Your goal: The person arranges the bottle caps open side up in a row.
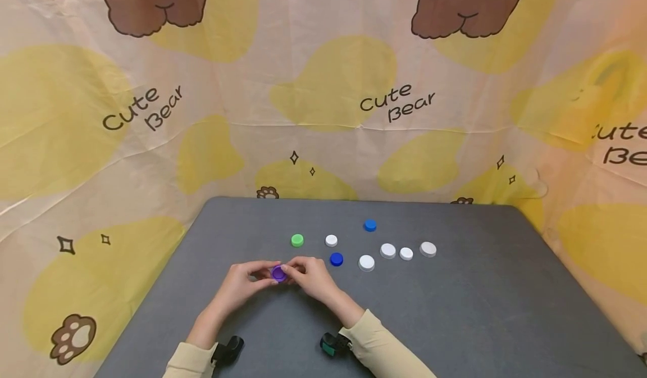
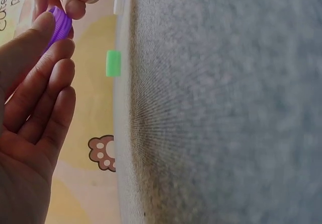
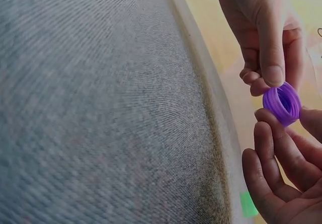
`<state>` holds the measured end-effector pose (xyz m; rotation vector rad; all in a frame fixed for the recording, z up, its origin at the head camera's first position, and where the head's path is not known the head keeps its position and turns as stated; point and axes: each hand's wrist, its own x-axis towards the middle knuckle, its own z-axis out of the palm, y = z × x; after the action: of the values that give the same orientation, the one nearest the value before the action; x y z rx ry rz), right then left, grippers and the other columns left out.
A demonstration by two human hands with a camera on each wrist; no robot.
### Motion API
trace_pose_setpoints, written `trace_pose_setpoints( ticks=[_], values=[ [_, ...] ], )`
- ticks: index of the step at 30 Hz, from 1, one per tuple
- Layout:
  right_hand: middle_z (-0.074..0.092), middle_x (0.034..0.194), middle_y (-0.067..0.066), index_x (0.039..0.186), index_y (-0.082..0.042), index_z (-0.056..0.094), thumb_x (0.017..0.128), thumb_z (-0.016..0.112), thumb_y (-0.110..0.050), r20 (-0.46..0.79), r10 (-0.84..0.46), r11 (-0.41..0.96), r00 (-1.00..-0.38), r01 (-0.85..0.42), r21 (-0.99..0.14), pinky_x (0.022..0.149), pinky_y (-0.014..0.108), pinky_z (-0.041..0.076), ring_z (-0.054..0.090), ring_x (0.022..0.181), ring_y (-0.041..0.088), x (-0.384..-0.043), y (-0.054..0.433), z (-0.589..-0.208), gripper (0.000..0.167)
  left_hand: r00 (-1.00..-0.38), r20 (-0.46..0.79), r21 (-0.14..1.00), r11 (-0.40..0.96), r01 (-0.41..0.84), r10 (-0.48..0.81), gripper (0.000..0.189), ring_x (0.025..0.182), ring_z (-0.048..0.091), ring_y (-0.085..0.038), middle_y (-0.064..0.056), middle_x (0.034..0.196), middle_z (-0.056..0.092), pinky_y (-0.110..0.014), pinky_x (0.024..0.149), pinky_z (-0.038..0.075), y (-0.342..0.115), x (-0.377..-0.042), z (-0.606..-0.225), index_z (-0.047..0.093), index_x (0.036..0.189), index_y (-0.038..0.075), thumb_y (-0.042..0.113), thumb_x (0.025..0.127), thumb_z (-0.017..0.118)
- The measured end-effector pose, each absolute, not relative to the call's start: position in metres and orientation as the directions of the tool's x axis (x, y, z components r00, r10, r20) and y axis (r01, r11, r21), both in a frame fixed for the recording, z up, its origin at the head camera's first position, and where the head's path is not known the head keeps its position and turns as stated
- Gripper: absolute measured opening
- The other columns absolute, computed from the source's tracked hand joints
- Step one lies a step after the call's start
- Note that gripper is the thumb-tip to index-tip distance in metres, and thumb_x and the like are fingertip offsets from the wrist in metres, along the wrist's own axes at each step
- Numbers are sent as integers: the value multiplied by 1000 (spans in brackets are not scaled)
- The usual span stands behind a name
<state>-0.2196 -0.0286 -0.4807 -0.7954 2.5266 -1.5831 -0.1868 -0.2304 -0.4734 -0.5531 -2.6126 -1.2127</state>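
Observation:
A purple bottle cap (image 1: 278,273) is held above the grey table between both hands, its hollow side turned toward the head camera. My left hand (image 1: 244,282) pinches it from the left with thumb and fingertips. From the right, my right hand (image 1: 314,278) grips its rim between thumb and index finger. Ridges show on the purple cap (image 3: 282,104) in the right wrist view, where the left hand (image 3: 266,38) comes from the top and the right hand (image 3: 287,168) from below. The left wrist view shows the purple cap (image 2: 60,26) partly covered by the left thumb.
Beyond the hands a green cap (image 1: 297,240), a small white cap (image 1: 331,240) and a dark blue cap (image 1: 336,259) lie on the table (image 1: 470,316). A blue cap (image 1: 370,225) sits farther back. Several white caps (image 1: 387,250) lie to the right. A printed cloth (image 1: 323,97) hangs behind.

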Motion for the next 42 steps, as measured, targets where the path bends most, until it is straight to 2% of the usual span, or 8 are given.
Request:
trace_pose_setpoints(
  ticks=[3,8,16,25,30,37,42],
  values=[
    [72,77,0,99,-10,72,92,62,-30,221,-458,329,-861,-395,-858,57,18,48,64,65,1,-218,-29,-480,23,-913,332,683,608,405,236,31,73,64,-1,10,83,71,-22,67,52,-232,-187,-474,72,106,19,26,77,78],
    [72,77,-2,105,-12,71,90,66,-28,231,-480,344,-846,-424,-838,54,17,45,58,62,-2,-218,-28,-482,23,-920,317,681,621,389,229,29,72,63,-1,11,81,71,-22,66,51,-236,-189,-476,73,102,18,30,76,78],
    [73,78,-1,108,-13,71,83,74,-23,227,-503,331,-834,-429,-841,52,16,44,56,62,-5,-218,-29,-483,27,-938,262,702,622,348,228,30,73,64,-1,9,81,71,-22,68,52,-240,-189,-476,73,101,17,34,77,76],
    [73,76,-2,103,-13,72,80,76,-23,250,-512,311,-822,-448,-838,51,15,43,56,61,-6,-218,-31,-486,25,-950,216,727,612,312,227,30,78,66,-3,5,87,73,-21,70,53,-242,-187,-474,74,99,16,36,77,76],
    [72,75,-3,100,-13,73,79,77,-26,275,-504,329,-819,-477,-815,53,14,44,55,61,-7,-218,-33,-487,25,-945,236,712,621,328,228,26,77,64,-2,8,86,71,-22,71,52,-243,-187,-475,75,97,19,36,77,76],
    [73,80,-3,98,-13,74,77,79,-28,280,-482,355,-830,-477,-804,61,12,47,62,69,-5,-218,-36,-490,26,-941,235,736,588,336,244,25,76,62,-2,6,86,69,-22,70,52,-246,-188,-474,74,98,18,32,77,78],
    [74,82,-1,97,-11,75,77,79,-26,271,-473,363,-839,-465,-807,62,11,48,65,71,-4,-218,-38,-489,26,-946,190,753,579,312,262,23,75,64,-4,5,86,71,-22,69,52,-246,-191,-473,73,98,17,29,78,77]
  ],
)
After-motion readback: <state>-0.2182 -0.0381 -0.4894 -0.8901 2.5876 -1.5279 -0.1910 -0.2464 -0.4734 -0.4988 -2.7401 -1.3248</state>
